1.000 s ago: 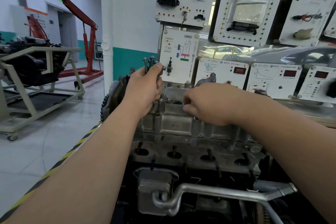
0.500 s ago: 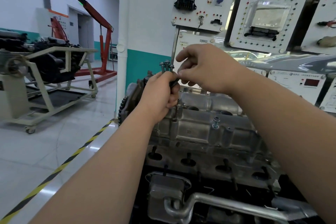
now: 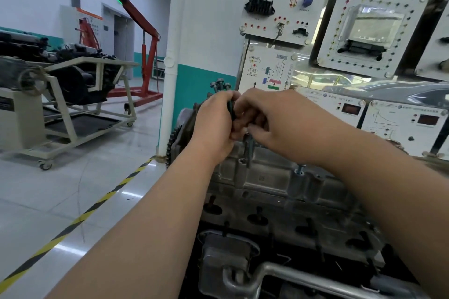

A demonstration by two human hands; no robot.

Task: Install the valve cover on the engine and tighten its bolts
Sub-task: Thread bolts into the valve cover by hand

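Bolts (image 3: 220, 85) stick up out of your left hand (image 3: 215, 126), three heads showing above the thumb side of a closed fist, with the shanks hidden inside your grip. That hand is clenched around the bundle and hangs over the far left end of the valve cover (image 3: 272, 177). Your right hand (image 3: 279, 119) has its fingers curled in against the left hand's fingers, knuckles up, and the two hands touch where the dark shanks pass between them. One long bolt (image 3: 250, 148) hangs upright just below your right fingertips, its lower end at the left part of the cover; whether those fingers pinch it or merely rest on it, you cannot tell from here, since the palm hides the contact.

The grey valve cover sits on top of the engine (image 3: 279, 223), running from left to right across the middle of your view. Another bolt (image 3: 300, 170) stands in the cover's near edge, right of the hanging one, its head raised above the metal. Beyond the engine, to the right, stands a white panel board (image 3: 279, 7) with sockets and a key switch. Far off on the left, a red hoist (image 3: 145, 43) stands behind an engine stand (image 3: 73, 94) on castors, and a yellow-and-black floor stripe (image 3: 80, 218) runs diagonally beside your left forearm.
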